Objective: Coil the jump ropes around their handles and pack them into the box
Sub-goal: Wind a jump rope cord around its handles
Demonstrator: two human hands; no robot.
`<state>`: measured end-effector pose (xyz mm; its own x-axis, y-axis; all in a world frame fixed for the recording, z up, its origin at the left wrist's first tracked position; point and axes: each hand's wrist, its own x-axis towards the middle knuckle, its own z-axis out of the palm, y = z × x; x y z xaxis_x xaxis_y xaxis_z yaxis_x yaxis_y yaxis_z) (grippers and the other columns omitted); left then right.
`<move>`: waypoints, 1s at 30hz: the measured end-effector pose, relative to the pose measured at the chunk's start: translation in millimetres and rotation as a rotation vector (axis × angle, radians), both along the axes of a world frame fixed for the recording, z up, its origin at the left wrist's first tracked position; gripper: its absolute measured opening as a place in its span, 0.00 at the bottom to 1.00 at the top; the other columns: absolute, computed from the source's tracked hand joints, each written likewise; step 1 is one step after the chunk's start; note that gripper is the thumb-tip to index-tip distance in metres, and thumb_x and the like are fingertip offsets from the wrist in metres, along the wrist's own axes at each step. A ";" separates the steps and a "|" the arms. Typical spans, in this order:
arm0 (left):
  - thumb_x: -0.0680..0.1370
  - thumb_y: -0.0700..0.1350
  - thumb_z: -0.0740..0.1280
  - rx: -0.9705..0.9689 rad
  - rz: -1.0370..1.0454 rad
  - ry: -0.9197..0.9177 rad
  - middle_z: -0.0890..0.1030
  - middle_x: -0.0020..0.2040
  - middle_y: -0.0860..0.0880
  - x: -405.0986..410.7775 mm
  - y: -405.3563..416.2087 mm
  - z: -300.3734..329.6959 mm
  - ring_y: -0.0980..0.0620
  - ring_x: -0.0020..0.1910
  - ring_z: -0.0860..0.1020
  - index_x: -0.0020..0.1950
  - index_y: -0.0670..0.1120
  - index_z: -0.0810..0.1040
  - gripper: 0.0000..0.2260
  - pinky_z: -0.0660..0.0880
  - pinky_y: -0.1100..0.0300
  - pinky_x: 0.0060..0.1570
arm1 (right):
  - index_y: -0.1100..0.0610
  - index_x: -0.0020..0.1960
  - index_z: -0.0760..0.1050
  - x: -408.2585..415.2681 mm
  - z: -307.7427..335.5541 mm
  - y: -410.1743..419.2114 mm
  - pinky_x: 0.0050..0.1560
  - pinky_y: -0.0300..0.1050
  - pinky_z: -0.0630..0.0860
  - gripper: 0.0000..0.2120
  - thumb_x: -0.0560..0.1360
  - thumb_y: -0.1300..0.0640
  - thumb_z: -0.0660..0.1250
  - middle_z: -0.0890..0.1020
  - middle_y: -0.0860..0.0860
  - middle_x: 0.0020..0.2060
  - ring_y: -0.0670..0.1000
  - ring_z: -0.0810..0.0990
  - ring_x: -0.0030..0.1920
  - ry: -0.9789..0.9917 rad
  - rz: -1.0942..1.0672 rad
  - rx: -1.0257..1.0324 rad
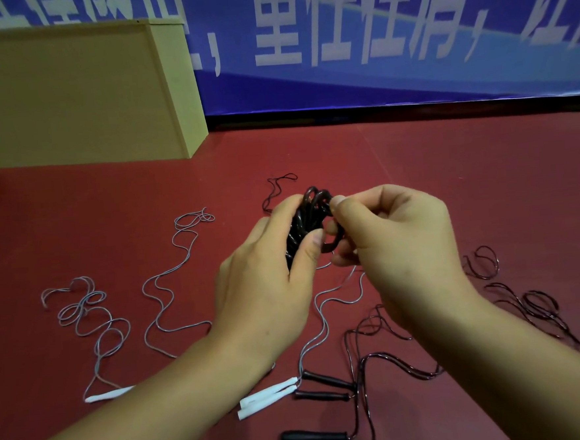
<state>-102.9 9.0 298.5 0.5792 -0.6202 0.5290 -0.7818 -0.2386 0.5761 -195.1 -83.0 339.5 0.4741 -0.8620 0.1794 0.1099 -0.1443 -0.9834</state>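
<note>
My left hand (pixel 266 290) grips a black jump rope bundle (pixel 301 226), its cord wound in coils around the handles. My right hand (pixel 393 243) pinches the top loops of that cord beside the bundle. On the red floor lie loose grey ropes (pixel 163 297) with white handles (pixel 266 398) and dark ropes (pixel 527 302) with black handles (pixel 324 387) near me. More black handles (pixel 317 437) lie at the bottom edge. The tan cardboard box (pixel 67 94) stands at the far left.
A blue banner with white characters (pixel 372 35) covers the wall behind. A thin dark cord end (pixel 279 182) lies on the floor beyond my hands. Another white handle (pixel 108 394) lies at the left by my forearm.
</note>
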 end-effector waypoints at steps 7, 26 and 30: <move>0.78 0.58 0.58 0.007 0.010 -0.065 0.79 0.57 0.58 1.2 3.2 3.0 0.48 0.52 0.79 0.70 0.60 0.68 0.20 0.76 0.52 0.45 | 0.63 0.39 0.78 0.9 -1.6 -1.8 0.28 0.40 0.75 0.09 0.76 0.60 0.69 0.82 0.55 0.28 0.49 0.77 0.23 0.002 0.003 -0.033; 0.77 0.61 0.56 0.064 -0.110 0.055 0.79 0.49 0.61 12.9 9.3 6.0 0.57 0.38 0.73 0.66 0.67 0.66 0.17 0.73 0.54 0.42 | 0.62 0.50 0.77 -3.3 -2.2 -15.8 0.28 0.36 0.75 0.05 0.79 0.63 0.63 0.79 0.52 0.30 0.43 0.71 0.26 -0.093 0.364 0.402; 0.77 0.61 0.55 0.100 -0.123 0.058 0.78 0.45 0.60 14.4 12.9 6.8 0.59 0.35 0.72 0.66 0.66 0.68 0.17 0.69 0.57 0.38 | 0.62 0.45 0.77 -2.6 -5.9 -15.5 0.30 0.37 0.74 0.06 0.79 0.64 0.63 0.79 0.53 0.31 0.46 0.71 0.27 -0.074 0.360 0.270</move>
